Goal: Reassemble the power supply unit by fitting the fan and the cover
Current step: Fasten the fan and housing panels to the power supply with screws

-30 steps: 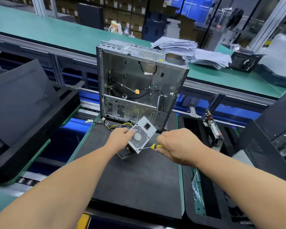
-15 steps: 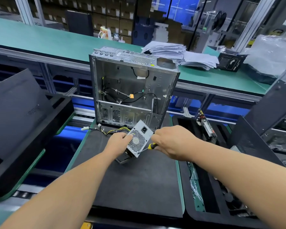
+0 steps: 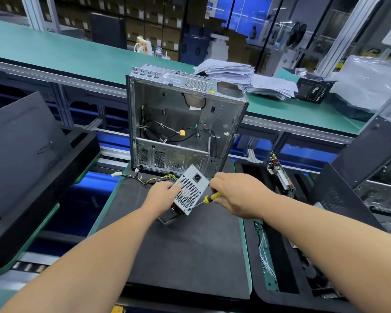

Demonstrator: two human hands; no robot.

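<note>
Power supply propped tilted on dark mat, grille face with round fan opening and socket turned up toward camera. Left hand at its left edge, fingers curled over the upper left corner, gripping the box. Right hand just right of the box, fingers closed round a screwdriver with yellow handle. Metal shaft running down-left from the fingers to the lower right corner of the grille face; tip apparently on a screw there, too small to confirm. Bundle of yellow and black wires trailing left from behind the left fingers, ending in white plugs near the mat's far left corner. Beyond both sets of fingers, open computer case standing upright on the mat's far edge, side panel off, loose cables inside. Right of the right hand, circuit board lying in a black tray. Stack of papers on green counter behind the case.
</note>
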